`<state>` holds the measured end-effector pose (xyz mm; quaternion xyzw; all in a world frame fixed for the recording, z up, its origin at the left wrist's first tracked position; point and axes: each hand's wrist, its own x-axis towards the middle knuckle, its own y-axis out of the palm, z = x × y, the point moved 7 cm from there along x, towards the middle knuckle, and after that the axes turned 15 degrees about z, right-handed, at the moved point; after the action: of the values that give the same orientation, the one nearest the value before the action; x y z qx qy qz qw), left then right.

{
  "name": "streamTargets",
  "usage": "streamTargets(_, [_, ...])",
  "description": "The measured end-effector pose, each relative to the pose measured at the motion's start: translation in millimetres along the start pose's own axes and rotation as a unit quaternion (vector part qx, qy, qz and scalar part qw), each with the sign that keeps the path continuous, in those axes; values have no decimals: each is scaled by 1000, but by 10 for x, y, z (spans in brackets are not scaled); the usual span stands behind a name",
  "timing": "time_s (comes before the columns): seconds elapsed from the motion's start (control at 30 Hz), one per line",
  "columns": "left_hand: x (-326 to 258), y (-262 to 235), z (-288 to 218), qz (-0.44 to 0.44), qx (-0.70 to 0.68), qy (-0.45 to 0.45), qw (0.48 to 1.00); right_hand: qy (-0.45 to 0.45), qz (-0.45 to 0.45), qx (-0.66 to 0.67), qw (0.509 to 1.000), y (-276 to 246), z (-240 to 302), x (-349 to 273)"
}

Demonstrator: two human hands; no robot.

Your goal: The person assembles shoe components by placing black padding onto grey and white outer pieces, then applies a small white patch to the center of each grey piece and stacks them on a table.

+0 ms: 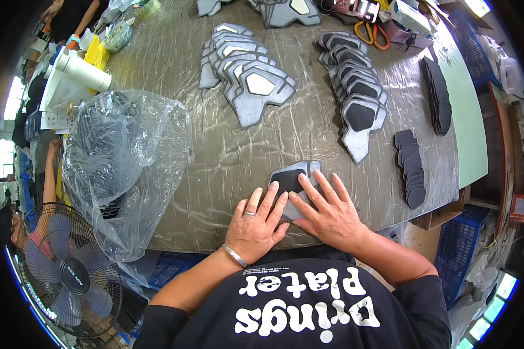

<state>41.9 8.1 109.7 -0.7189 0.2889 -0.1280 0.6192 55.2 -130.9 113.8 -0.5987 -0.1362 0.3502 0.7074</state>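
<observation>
A grey shaped fabric or foam piece (297, 207) lies at the near edge of the table, with a black patch (287, 181) on it. My left hand (255, 224) rests flat on its left part, fingers stretched out and fingertips touching the patch. Spread across its right side is my right hand (332, 214), index fingertip at the patch's right edge. Neither hand grips anything. Both cover part of the piece. Beyond them, overlapping grey pieces with black patches (361, 116) form a row, and similar pieces with white patches (256, 84) lie farther left.
Stacked black patches (410, 168) and a longer stack (435, 96) lie right. A clear plastic bag (157, 145) with dark contents sits left, near a fan (73, 273). Orange-handled scissors (372, 35) and a white bottle (81, 68) stand farther off. Another person's arm (50, 174) shows left.
</observation>
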Motion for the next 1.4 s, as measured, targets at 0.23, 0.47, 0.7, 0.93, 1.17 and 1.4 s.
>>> streamTargets(0.23, [88,6,33,-15,-59,-12,998,14,-32,50,998,-109,-126,193])
streamTargets(0.47, [60,44,22,-23,-25,-40,999,45,-89,53,994,-175,-150,378])
streamTargets(0.7, [54,24,17,-41,-23,-45,998,25,-93,35,995,-99,-152,169])
streamTargets(0.93, [36,66,-15,-55,-27,-31,998,103,-126,105,981,-18,-277,140])
streamTargets(1.17, [-10,26,-2,-81,-76,-25,993,63,-14,259,964,-317,-478,389])
streamTargets(1.4, [121,1,-4,-124,-126,19,984,84,-203,320,922,-923,-1590,-198])
